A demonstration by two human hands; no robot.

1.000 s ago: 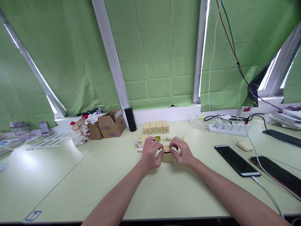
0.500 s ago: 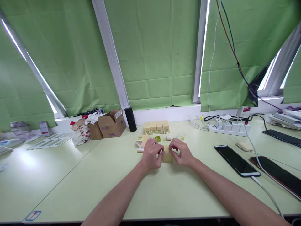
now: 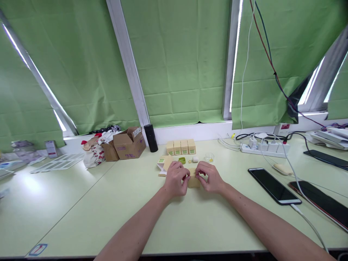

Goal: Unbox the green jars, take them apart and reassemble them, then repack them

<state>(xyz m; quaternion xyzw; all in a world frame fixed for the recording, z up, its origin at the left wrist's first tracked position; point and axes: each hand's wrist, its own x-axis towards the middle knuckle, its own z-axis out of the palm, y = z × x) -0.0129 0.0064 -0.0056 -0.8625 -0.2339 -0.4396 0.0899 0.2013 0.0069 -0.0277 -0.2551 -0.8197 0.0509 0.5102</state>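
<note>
A small tan cardboard box (image 3: 194, 181) stands on the pale green table between my hands. My left hand (image 3: 175, 179) grips its left side with curled fingers. My right hand (image 3: 209, 176) pinches its top right edge. Just behind them lie a flat unfolded box blank (image 3: 164, 162), a green ring-shaped piece (image 3: 182, 160) and a small white piece (image 3: 195, 159). A row of several closed tan boxes with green labels (image 3: 181, 146) stands further back.
A black cylinder (image 3: 151, 137) and open brown cartons (image 3: 129, 143) stand at the back left. A power strip with chargers (image 3: 263, 146) and cables lies at the back right. Two phones (image 3: 273, 185) lie at the right, one plugged in. Papers lie at the far left.
Both hands have closed in a little tighter on the small box. The box has stayed in the same spot.
</note>
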